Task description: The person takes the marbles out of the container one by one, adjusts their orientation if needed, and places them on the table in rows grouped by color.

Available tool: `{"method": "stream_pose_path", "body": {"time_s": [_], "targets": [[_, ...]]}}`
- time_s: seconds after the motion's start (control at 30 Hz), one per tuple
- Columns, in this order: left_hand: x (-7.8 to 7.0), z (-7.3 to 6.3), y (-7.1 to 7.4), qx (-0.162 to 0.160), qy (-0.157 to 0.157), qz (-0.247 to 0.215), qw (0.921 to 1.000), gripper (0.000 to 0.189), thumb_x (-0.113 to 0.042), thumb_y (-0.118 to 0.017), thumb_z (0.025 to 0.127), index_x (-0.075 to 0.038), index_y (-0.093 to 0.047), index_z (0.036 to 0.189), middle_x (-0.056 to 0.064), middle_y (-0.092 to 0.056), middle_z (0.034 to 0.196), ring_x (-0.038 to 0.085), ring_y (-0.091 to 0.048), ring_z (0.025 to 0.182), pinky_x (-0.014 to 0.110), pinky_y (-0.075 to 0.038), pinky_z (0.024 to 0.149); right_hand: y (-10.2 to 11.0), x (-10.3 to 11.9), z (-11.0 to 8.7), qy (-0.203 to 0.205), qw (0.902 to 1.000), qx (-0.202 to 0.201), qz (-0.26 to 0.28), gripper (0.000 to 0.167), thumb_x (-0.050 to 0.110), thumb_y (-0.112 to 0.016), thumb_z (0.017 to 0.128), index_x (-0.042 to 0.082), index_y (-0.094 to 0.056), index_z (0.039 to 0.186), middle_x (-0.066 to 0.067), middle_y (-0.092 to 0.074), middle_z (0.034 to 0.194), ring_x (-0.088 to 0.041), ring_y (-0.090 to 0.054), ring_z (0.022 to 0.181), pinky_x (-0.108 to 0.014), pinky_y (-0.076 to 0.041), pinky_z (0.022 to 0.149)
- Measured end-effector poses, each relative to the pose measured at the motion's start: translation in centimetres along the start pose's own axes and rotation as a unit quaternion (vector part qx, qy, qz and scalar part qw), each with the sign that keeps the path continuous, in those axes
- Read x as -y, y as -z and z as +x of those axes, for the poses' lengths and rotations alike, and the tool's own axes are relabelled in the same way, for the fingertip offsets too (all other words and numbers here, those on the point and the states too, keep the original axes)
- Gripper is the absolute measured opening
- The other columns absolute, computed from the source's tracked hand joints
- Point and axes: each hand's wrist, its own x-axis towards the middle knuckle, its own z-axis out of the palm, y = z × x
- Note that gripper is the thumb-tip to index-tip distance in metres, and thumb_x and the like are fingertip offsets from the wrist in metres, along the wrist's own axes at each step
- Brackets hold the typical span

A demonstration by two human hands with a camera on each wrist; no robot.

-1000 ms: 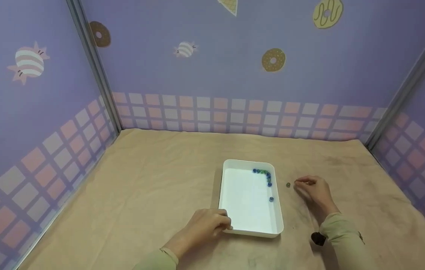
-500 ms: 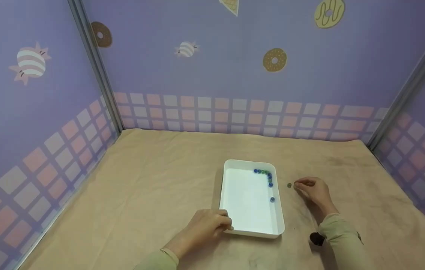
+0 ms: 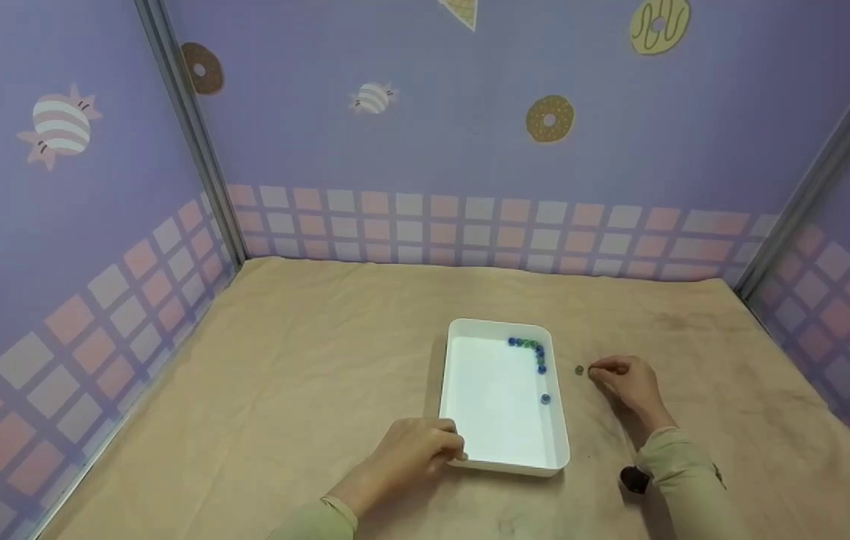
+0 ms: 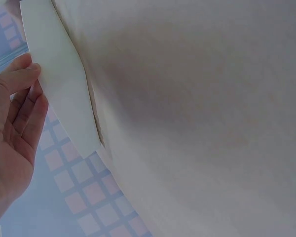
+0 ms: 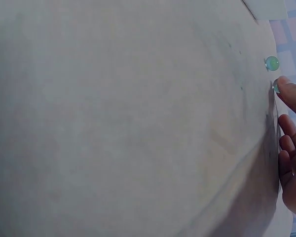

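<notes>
A white rectangular tray (image 3: 496,420) lies on the cloth. My left hand (image 3: 421,442) grips its near left corner; in the left wrist view, the thumb and fingers (image 4: 27,74) pinch the tray's rim. Blue and green marbles (image 3: 539,350) line the tray's far right corner, and a single blue marble (image 3: 545,399) sits lower along the right wall. To the right of the tray, my right hand (image 3: 631,382) is low over the cloth. In the right wrist view its thumb and finger pinch a clear marble (image 5: 276,86), mostly hidden by the thumb. A greenish marble (image 5: 272,63) lies just beyond those fingertips.
A tan cloth (image 3: 319,360) covers the table. Purple patterned walls (image 3: 425,150) enclose it at the back and both sides. A dark round object (image 3: 634,479) shows by the right sleeve cuff.
The head view has shifted very slightly. Both hands, the tray and the marbles stay practically where they were.
</notes>
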Motion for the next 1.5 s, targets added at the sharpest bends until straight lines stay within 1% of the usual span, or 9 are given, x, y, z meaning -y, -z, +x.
{"method": "stream_pose_path", "body": {"time_s": [0.23, 0.33, 0.47, 0.6, 0.7, 0.97, 1.23, 1.33, 1.5], "targets": [[-0.06, 0.00, 0.06, -0.001, 0.000, 0.004, 1.0000, 0.017, -0.010, -0.068, 0.091, -0.024, -0.075, 0.083, -0.012, -0.070, 0.084, 0.002, -0.067, 0.075, 0.008, -0.047, 0.067, -0.11, 0.04, -0.08, -0.001, 1.0000, -0.001, -0.002, 0.021, 0.018, -0.072, 0.090, 0.005, -0.076, 0.106, -0.016, -0.073, 0.107, -0.015, -0.059, 0.088, -0.022, -0.046, 0.073], [-0.02, 0.04, 0.00, -0.001, 0.001, 0.008, 1.0000, 0.017, -0.010, -0.069, 0.091, -0.024, -0.075, 0.083, -0.012, -0.070, 0.083, 0.001, -0.066, 0.074, 0.008, -0.046, 0.065, -0.10, 0.10, -0.14, 0.005, 1.0000, -0.004, -0.005, 0.020, 0.017, -0.071, 0.091, 0.005, -0.076, 0.106, -0.017, -0.073, 0.108, -0.017, -0.062, 0.090, -0.023, -0.048, 0.075], [-0.06, 0.08, 0.01, 0.004, 0.006, 0.007, 1.0000, 0.015, -0.011, -0.071, 0.089, -0.023, -0.075, 0.081, -0.011, -0.070, 0.082, -0.001, -0.062, 0.070, 0.006, -0.043, 0.063, -0.09, 0.24, -0.30, 0.016, 0.9999, -0.005, -0.003, 0.020, 0.017, -0.070, 0.092, 0.005, -0.076, 0.107, -0.018, -0.071, 0.113, -0.026, -0.064, 0.101, -0.029, -0.049, 0.083], [-0.09, 0.08, 0.06, 0.007, 0.006, 0.006, 0.9999, 0.010, -0.016, -0.072, 0.089, -0.022, -0.074, 0.082, -0.011, -0.070, 0.082, -0.001, -0.061, 0.069, 0.005, -0.042, 0.062, -0.08, 0.31, -0.46, 0.021, 0.9998, -0.003, 0.003, 0.022, 0.017, -0.070, 0.092, 0.004, -0.075, 0.109, -0.021, -0.066, 0.118, -0.032, -0.060, 0.108, -0.033, -0.046, 0.087], [-0.07, 0.08, 0.04, 0.005, 0.004, 0.006, 1.0000, 0.009, -0.017, -0.071, 0.089, -0.022, -0.075, 0.082, -0.010, -0.070, 0.083, -0.001, -0.063, 0.070, 0.005, -0.042, 0.063, -0.07, 0.32, -0.52, 0.023, 0.9997, -0.002, 0.008, 0.023, 0.016, -0.070, 0.092, 0.003, -0.074, 0.110, -0.022, -0.064, 0.120, -0.033, -0.059, 0.109, -0.034, -0.046, 0.088], [-0.08, -0.02, 0.02, 0.006, 0.007, -0.007, 0.9999, 0.016, -0.009, -0.070, 0.089, -0.023, -0.075, 0.083, -0.011, -0.070, 0.084, -0.001, -0.062, 0.069, 0.004, -0.041, 0.062, -0.15, 0.10, -0.54, 0.029, 0.9996, -0.001, 0.008, 0.026, 0.015, -0.073, 0.090, 0.002, -0.073, 0.113, -0.023, -0.065, 0.119, -0.036, -0.062, 0.110, -0.033, -0.050, 0.089], [-0.06, 0.01, -0.06, -0.008, -0.002, 0.001, 1.0000, 0.013, -0.011, -0.071, 0.088, -0.022, -0.075, 0.082, -0.011, -0.071, 0.083, 0.001, -0.066, 0.071, 0.005, -0.043, 0.062, -0.20, 0.03, -0.45, 0.022, 0.9997, 0.000, 0.010, 0.025, 0.012, -0.072, 0.090, 0.001, -0.073, 0.113, -0.023, -0.063, 0.121, -0.035, -0.062, 0.111, -0.030, -0.048, 0.088], [-0.05, 0.01, -0.05, -0.012, -0.003, 0.005, 0.9999, 0.015, -0.010, -0.071, 0.088, -0.023, -0.075, 0.081, -0.012, -0.070, 0.083, 0.000, -0.065, 0.071, 0.006, -0.044, 0.062, -0.21, 0.05, -0.41, 0.022, 0.9997, 0.001, 0.008, 0.025, 0.011, -0.071, 0.090, 0.001, -0.073, 0.113, -0.023, -0.065, 0.120, -0.036, -0.062, 0.110, -0.035, -0.050, 0.089], [-0.04, -0.04, -0.08, -0.005, 0.003, 0.003, 1.0000, 0.013, -0.012, -0.071, 0.089, -0.022, -0.074, 0.080, -0.011, -0.070, 0.083, -0.002, -0.060, 0.068, 0.005, -0.041, 0.061, -0.05, 0.15, -0.36, 0.017, 0.9998, 0.009, 0.002, 0.027, 0.012, -0.071, 0.090, 0.002, -0.072, 0.115, -0.022, -0.068, 0.118, -0.037, -0.063, 0.112, -0.047, -0.051, 0.095]]}}
